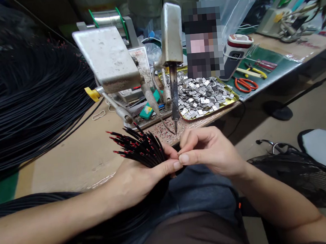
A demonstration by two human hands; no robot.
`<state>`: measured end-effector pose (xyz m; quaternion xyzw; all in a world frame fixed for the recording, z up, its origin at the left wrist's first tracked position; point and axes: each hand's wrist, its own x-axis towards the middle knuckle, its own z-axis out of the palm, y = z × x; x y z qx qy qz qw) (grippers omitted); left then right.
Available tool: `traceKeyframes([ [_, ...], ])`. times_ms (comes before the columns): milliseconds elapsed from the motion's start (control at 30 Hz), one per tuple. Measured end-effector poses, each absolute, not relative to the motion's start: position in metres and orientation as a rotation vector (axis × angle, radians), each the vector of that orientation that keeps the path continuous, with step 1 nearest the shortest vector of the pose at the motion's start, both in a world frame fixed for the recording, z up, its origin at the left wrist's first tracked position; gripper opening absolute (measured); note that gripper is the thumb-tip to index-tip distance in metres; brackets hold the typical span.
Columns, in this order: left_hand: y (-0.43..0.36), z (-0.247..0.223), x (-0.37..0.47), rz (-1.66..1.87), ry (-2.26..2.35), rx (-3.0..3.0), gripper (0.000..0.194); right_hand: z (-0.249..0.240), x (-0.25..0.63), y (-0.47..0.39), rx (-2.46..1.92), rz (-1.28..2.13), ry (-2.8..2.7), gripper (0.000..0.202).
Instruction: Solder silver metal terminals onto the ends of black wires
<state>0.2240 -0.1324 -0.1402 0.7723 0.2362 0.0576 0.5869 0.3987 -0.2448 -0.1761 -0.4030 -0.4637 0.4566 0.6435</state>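
My left hand (147,176) is wrapped round a thick bundle of black cables (142,148) whose stripped ends, showing red inner wires, fan out up and to the left. Thumb and forefinger of my right hand (207,148) are pinched together at my left fingertips. What sits in that pinch is too small to name. Just above my hands, a soldering iron (174,94) points tip-down from its metal holder. Beside it, a thin solder feed tube (151,96) comes from a metal solder feeder (107,58).
A tray of small metal connectors (203,96) stands behind the iron. Right of it lie orange-handled scissors (246,85) and yellow-handled pliers (256,70). A large coil of black cable (31,98) fills the left. A solder spool (108,21) is behind; a black fan (302,175) stands low right.
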Motion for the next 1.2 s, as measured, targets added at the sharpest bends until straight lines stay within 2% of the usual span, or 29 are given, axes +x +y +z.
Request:
traceKeyframes([
  [67, -0.132, -0.141, 0.223, 0.133, 0.612, 1.801, 0.025, -0.166, 0.418, -0.247, -1.172, 0.925, -1.172, 0.01],
  [100, -0.133, -0.141, 0.223, 0.124, 0.659, 1.797, 0.027, -0.163, 0.43, -0.247, -1.343, 0.763, -1.176, 0.009],
  [200, -0.133, -0.14, 0.223, 0.098, 0.781, 1.757, 0.037, -0.163, 0.465, -0.246, -1.761, 0.013, -1.054, 0.011],
  [267, -0.134, -0.14, 0.224, 0.108, 0.794, 1.731, 0.04, -0.17, 0.483, -0.243, -1.877, -0.257, -1.084, 0.02],
  [533, -0.128, -0.146, 0.223, 0.14, 0.727, 1.744, 0.046, -0.19, 0.491, -0.232, -1.937, -0.379, -1.228, 0.007],
  [733, -0.125, -0.141, 0.222, 0.115, 0.735, 1.771, 0.049, -0.192, 0.489, -0.23, -1.918, -0.468, -1.185, 0.009],
  [1033, -0.127, -0.14, 0.224, 0.101, 0.759, 1.727, 0.049, -0.189, 0.493, -0.235, -1.969, -0.269, -1.228, 0.006],
  [1200, -0.126, -0.138, 0.224, 0.102, 0.753, 1.741, 0.049, -0.193, 0.49, -0.232, -1.994, -0.414, -1.262, 0.01],
])
